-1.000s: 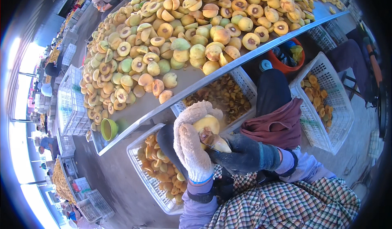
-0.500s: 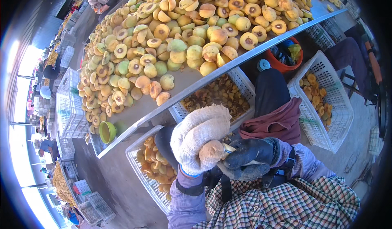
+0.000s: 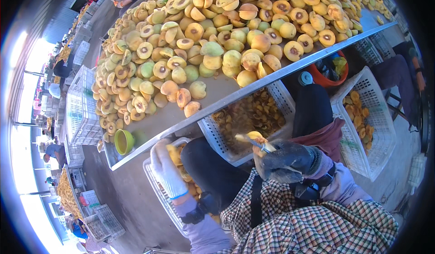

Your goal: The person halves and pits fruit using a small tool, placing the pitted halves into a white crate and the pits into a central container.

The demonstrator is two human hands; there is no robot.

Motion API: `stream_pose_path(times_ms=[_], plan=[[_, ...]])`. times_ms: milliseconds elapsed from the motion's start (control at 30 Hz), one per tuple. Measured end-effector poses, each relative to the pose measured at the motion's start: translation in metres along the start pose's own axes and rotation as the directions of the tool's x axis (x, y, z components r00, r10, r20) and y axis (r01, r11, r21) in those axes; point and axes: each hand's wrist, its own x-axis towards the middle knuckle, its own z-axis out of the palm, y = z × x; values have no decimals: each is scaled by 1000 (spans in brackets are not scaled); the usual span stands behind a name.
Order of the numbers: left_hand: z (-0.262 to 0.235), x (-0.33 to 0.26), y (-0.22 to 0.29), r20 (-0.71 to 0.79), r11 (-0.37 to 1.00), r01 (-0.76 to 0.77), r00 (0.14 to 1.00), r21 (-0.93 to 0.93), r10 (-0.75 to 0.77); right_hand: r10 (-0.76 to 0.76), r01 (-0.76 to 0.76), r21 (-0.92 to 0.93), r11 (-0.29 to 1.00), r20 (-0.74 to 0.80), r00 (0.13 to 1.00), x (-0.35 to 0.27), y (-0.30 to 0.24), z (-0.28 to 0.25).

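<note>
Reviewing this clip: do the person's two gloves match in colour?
No: the left hand wears a whitish glove, the right hand a dark glove.

Fruit-processing shed: halved fruit heaped on tabletop beyond right grip; white crates near it; workers far left.

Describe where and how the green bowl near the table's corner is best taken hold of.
Probably pinch the green bowl at its right-hand rim, coming from the picture's right: bare tabletop lies there, while fruit halves crowd its upper left. Its wide, open mouth should let the grip straddle the wall, inside and out.
</note>
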Motion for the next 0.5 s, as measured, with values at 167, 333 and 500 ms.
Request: stream_pose_path(times_ms=[167,333,500], plan=[[19,34,-18,252,806,-364,928,466,273,48,-148,-320,936,-299,953,20,6,-7],[98,101,-25,315,510,-319,944,799,97,-105,-3,-373,928,-269,957,24,14,-2],[90,119,-40,343,968,-149,936,202,72,-291,166,-483,859,-194,937,28,23,-9]])
